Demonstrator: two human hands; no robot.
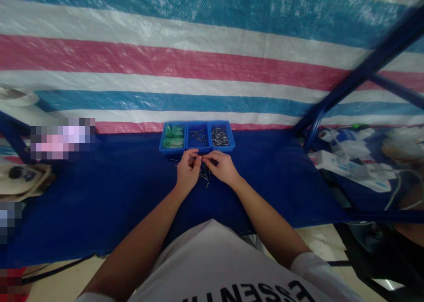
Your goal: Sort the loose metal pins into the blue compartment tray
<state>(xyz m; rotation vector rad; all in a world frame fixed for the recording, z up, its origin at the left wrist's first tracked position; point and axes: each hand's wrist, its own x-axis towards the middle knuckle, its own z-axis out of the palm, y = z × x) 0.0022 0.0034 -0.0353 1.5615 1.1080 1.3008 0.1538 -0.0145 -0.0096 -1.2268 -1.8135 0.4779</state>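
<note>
i see the left hand (188, 171) and right hand (222, 166) nearly closed in a pinch, tips meeting; i can't tell what they hold. loose metal pins (205, 175) lie at six o'clock from the blue bins (172, 151); either hand brushing them could scatter them.

You are in what looks like a workshop: a long blue bench (115, 183) spreads before you, blue bins (170, 152) at twelve o'clock hold small metal pieces (220, 137) and green items (174, 136), striped plastic sheeting (198, 63) hangs behind them, and a blue metal frame (351, 80) slants at two o'clock.
</note>
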